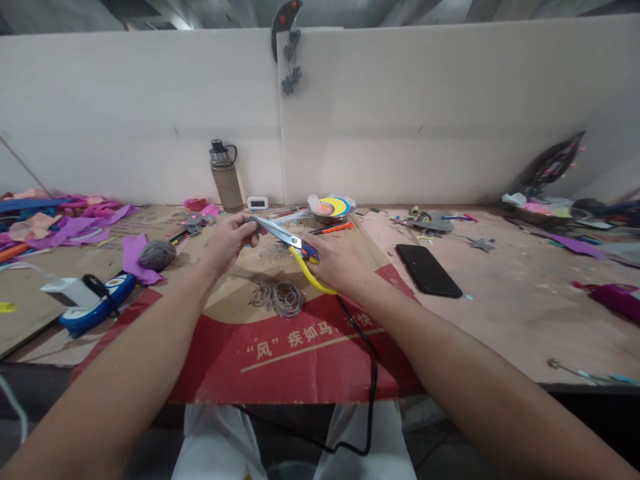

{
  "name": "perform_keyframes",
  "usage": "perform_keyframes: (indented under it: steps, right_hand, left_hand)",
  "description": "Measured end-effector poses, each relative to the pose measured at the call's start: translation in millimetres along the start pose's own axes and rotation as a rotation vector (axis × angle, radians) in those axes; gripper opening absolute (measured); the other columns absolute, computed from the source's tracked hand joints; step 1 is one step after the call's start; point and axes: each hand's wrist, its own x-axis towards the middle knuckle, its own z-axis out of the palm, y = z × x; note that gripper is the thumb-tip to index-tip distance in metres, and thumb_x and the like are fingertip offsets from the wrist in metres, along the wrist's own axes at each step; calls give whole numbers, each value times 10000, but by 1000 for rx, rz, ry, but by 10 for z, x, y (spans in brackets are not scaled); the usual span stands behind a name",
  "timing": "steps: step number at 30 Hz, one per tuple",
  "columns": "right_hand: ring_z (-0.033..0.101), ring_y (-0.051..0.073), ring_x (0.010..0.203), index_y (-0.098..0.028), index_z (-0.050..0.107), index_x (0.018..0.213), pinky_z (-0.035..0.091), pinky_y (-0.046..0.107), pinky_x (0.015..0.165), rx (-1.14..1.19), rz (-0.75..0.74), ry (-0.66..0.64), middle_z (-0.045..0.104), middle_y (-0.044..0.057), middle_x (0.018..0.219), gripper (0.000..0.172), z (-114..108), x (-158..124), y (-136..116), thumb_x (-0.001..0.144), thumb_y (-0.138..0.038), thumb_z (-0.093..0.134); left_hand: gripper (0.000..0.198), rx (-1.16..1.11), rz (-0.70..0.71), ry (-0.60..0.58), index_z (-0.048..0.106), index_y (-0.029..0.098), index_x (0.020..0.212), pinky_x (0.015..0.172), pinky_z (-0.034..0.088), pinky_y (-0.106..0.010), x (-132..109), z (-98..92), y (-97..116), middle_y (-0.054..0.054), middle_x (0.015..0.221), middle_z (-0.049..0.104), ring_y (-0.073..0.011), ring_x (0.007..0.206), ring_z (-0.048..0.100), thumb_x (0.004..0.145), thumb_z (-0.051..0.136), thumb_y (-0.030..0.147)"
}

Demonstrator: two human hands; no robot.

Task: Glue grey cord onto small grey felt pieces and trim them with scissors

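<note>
My right hand (333,259) is closed round the yellow and blue handles of a pair of scissors (311,270), whose silver blades point up and left. The blade tips reach the fingertips of my left hand (235,239), which is pinched on something small and dark that I cannot make out. Below both hands, a loose tangle of grey yarn (287,299) lies on a red and brown cardboard sheet (280,357). A ball of grey yarn (157,255) rests to the left, on purple felt (133,257).
A bottle (226,177) and small white clock (257,203) stand at the back. A bowl (331,217) sits behind the scissors. At the right lies a black phone (429,270); at the left, a blue power strip (100,310). A black cable (374,373) hangs over the front edge.
</note>
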Motion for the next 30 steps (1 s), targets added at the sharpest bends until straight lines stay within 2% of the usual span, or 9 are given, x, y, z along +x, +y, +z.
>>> perform_keyframes:
  steps: [9, 17, 21, 30]
  right_hand:
    - [615, 196, 724, -229, 636, 1097, 340, 281, 600, 56, 22, -9, 711, 62, 863, 285, -7, -8, -19, 864, -340, 513]
    - [649, 215, 883, -220, 569, 1196, 454, 299, 733, 329, 70, 36, 712, 66, 1038, 349, 67, 20, 20, 853, -270, 528]
    - [645, 228, 936, -210, 555, 1211, 463, 322, 792, 298, 44, 25, 703, 76, 1079, 375, 65, 7, -2, 839, -251, 537]
    - [644, 245, 888, -225, 573, 1200, 440, 327, 715, 148, 49, 21, 708, 81, 1051, 381, 84, -23, -16, 832, -317, 545]
  left_hand:
    - [119, 0, -8, -22, 658, 121, 762, 479, 396, -194, 26, -30, -21, -38, 697, 672, -67, 482, 521, 744, 684, 235]
    - [140, -196, -74, 49, 666, 136, 787, 471, 396, -168, 0, -2, 55, -14, 734, 650, -47, 510, 510, 698, 739, 215]
    - [159, -229, -78, 52, 677, 128, 799, 481, 427, -172, 6, 4, 54, -10, 713, 634, -46, 496, 515, 684, 760, 202]
    - [229, -280, -95, 13, 684, 126, 807, 520, 479, -183, -7, 53, 41, -6, 689, 614, -65, 530, 552, 648, 816, 223]
